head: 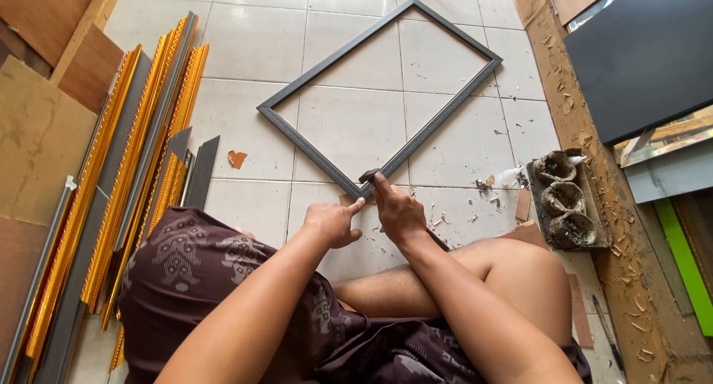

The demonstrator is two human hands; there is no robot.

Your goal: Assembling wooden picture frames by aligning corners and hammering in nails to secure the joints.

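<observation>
Frame (380,94) lies flat on the tiled floor (252,42), near corner towards the knees. Right hand (399,209) grips a hammer (369,175) at that corner; left hand (332,222), loosely curled, fingertip touching the corner, grasps nothing visible.

The person wears a dark maroon cloth with pale woven figure patterns — it covers the lap. Both arms are bare, without sleeves, and the knee is bare too.

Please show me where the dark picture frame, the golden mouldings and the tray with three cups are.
dark picture frame (453,109), head view, on its right-hand rail.
golden mouldings (126,161), head view, mid-length of one gold strip.
tray with three cups (541,219), head view, on its left wall.
</observation>
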